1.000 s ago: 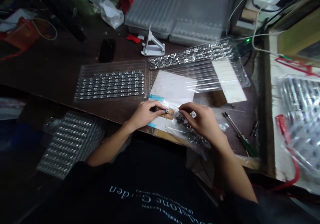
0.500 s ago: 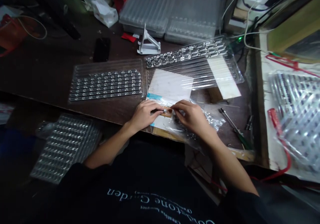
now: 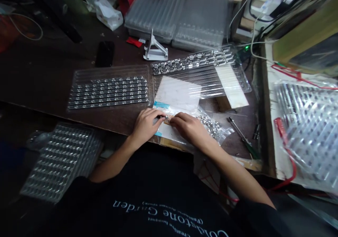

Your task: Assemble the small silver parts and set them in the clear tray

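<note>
My left hand [image 3: 146,125] is closed in a pinch on a small shiny metal part [image 3: 166,117]. Under the fingertips of both hands is a small brown block [image 3: 167,122], lying on a white sheet with blue tape [image 3: 161,105]. My right hand [image 3: 190,128] has its thumb and fingers pressed together at the block's right side, very close to the left fingertips. Whatever sits between the right fingers is too small and covered to make out. Beside my right hand, a clear plastic bag holds many small metal pieces [image 3: 212,127].
A clear tray [image 3: 111,69] with dark strips lies left, and another tray [image 3: 235,83] with parts sits behind the sheet. A white stand [image 3: 155,54], a phone [image 3: 105,54], stacked trays [image 3: 150,15] and a green-handled screwdriver [image 3: 241,133] are around. Trays [image 3: 55,163] stand below the desk's left edge.
My right fingertips have come in closer to my left fingers over the brown block. More of the bagged metal pieces shows beside my right hand. The whole view has shifted slightly.
</note>
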Available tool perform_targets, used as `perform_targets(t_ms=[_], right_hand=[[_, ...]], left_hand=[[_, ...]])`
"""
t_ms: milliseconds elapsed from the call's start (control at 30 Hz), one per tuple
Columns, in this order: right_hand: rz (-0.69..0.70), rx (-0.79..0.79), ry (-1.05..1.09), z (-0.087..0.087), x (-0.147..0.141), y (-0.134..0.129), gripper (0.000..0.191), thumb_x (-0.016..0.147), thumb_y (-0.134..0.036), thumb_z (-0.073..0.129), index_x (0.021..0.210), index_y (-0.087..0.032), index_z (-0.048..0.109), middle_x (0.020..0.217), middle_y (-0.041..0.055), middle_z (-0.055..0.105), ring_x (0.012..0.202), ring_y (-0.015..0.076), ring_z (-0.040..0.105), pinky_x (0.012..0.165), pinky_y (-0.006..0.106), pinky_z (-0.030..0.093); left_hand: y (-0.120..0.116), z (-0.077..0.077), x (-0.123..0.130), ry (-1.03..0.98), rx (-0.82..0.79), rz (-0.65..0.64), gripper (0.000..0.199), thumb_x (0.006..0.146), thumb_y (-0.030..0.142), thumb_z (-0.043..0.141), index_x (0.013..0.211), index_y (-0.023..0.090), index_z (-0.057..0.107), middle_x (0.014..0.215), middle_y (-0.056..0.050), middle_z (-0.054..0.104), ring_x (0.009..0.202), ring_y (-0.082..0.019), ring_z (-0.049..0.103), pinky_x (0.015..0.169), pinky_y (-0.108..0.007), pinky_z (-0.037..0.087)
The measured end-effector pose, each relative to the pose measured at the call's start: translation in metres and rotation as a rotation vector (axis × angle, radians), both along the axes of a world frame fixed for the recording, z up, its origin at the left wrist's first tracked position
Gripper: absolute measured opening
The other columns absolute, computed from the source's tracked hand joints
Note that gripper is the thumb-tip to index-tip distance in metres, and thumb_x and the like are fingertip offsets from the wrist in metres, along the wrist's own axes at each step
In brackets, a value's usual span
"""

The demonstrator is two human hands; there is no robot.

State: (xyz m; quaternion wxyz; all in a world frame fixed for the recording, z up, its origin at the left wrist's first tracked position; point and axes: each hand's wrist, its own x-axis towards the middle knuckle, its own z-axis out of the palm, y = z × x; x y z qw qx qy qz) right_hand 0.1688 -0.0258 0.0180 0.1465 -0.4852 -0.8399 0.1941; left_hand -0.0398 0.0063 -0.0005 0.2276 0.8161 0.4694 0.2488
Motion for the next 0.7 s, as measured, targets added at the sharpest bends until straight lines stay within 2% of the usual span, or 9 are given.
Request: perform_targets(t_ms=[100,233,333,400,500,700], right_hand=[[0.004,-0.005,-0.044,0.002,-0.002,-0.001,0.024,0.099,-0.015,0.048,0.111,-0.015,0.069,0.101,0.0115,0.068,0.088,0.0203,0.062,0.072,0.029,0.047],[-0.008,-0.047,0.017,0.007,0.008,0.001,0.026,0.099,-0.017,0.049,0.117,-0.018,0.068,0.101,0.0088,0.069,0.086,0.0183,0.064,0.072,0.028,0.046],[-0.085,-0.077,-0.024,0.012,0.024,0.001,0.019,0.095,-0.027,0.058,0.106,-0.018,0.072,0.095,0.0071,0.071,0.079,0.0182,0.064,0.066,0.028,0.043],[-0.124,-0.131,-0.098,0.016,0.031,0.000,0.015,0.092,-0.030,0.064,0.097,-0.019,0.073,0.092,0.0060,0.072,0.075,0.0184,0.064,0.063,0.028,0.040],[-0.134,-0.221,-0.152,0.019,0.035,-0.001,0.012,0.090,-0.027,0.063,0.094,-0.020,0.072,0.094,0.0053,0.073,0.077,0.0185,0.065,0.062,0.028,0.038],[-0.083,-0.270,-0.131,0.019,0.030,-0.002,0.012,0.087,-0.020,0.056,0.090,-0.019,0.068,0.089,0.0052,0.071,0.072,0.0174,0.062,0.062,0.028,0.036]], left_hand=[[-0.002,0.000,-0.003,0.039,-0.013,-0.011,0.013,0.090,0.024,0.067,0.103,0.024,0.069,0.108,-0.002,0.074,0.100,-0.022,0.065,0.089,-0.036,0.046],[-0.001,0.003,0.001,0.008,-0.010,0.021,0.008,0.090,0.022,0.067,0.098,0.023,0.069,0.101,-0.002,0.075,0.095,-0.021,0.066,0.087,-0.035,0.046],[0.000,0.005,0.013,-0.107,0.049,0.033,0.006,0.089,0.022,0.068,0.095,0.021,0.068,0.097,-0.002,0.074,0.094,-0.021,0.067,0.086,-0.034,0.046],[-0.001,0.006,0.023,-0.174,0.077,-0.016,0.004,0.089,0.022,0.069,0.092,0.021,0.068,0.094,-0.002,0.074,0.092,-0.020,0.066,0.085,-0.034,0.046],[-0.001,0.004,0.035,-0.192,0.065,-0.094,0.003,0.088,0.020,0.070,0.089,0.020,0.067,0.088,-0.001,0.073,0.085,-0.019,0.065,0.083,-0.034,0.045],[-0.002,-0.001,0.037,-0.168,0.015,-0.111,0.004,0.087,0.020,0.071,0.087,0.020,0.067,0.089,-0.002,0.074,0.087,-0.019,0.064,0.085,-0.035,0.044]])
